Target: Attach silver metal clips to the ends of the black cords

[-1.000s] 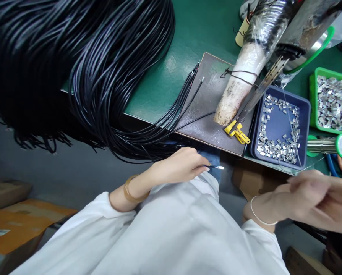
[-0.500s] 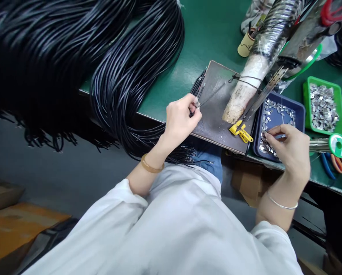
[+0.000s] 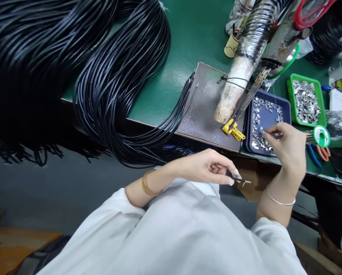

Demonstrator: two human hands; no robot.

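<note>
My left hand [image 3: 206, 167] is in front of the table edge, pinching the end of a black cable [image 3: 238, 178] whose stripped tip points right. Its fingertips look wrapped in something white. Over the blue tray [image 3: 285, 109], my right hand [image 3: 288, 147] has thumb and forefinger closed on a small metal connector [image 3: 261, 130]. Many similar silver pieces lie scattered in that tray. To the left, a bundle of black cables [image 3: 175, 120] rests with its ends on the brown board [image 3: 201, 109]. A yellow clip-like piece [image 3: 233, 130] sits by the board's right side.
A white, stained tube [image 3: 230, 88] slants down over the board, beside a soldering iron [image 3: 252, 89]. The green tray [image 3: 322, 97] holds more metal pieces. A solder spool [image 3: 321, 136] and pliers [image 3: 318, 152] lie at the right. Thick black cable coils [image 3: 125, 65] cover the left side.
My left hand has left the cable bundle on the board and come right and toward my body, with a cable end in its fingers. My right hand stays over the blue tray.
</note>
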